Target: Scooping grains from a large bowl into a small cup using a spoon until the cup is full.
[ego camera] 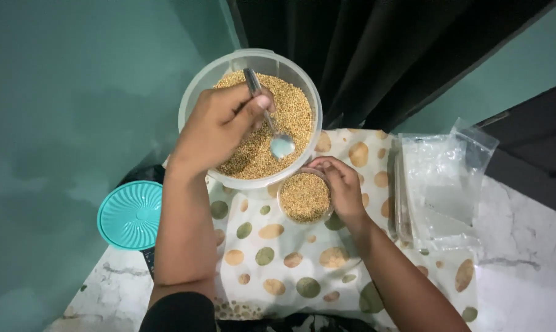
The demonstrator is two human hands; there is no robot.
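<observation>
The small round cup [304,197], brimful of golden-brown grain, stands on the dotted cloth [272,258] near the middle of the view, touching the near wall of the large translucent plastic tub [251,117] at its 12 o'clock. The right hand [342,187] cups it from 3 o'clock, fingers curled against its side. Because the grain sits level with the rim, any nudge or tilt from that hand could send grains over the edge onto the cloth.

Over the tub, the left hand [219,126] has its fingers clenched round the handle of a metal spoon [272,126], whose bowl lies empty on the grain bed near the tub's 5 o'clock edge. A heaped scoop carried across that rim could shed grain into the gap between the 2 vessels, and there is little room left in the cup to take more.

At the tub's 8 o'clock a ribbed teal lid [130,215] rests on the marble worktop [524,270]; at 3 o'clock clear plastic bags [444,184] lie stacked, well apart from both hands. The tub looks to overhang the cloth's far edge, so downward pressure from the spoon might tip it.
</observation>
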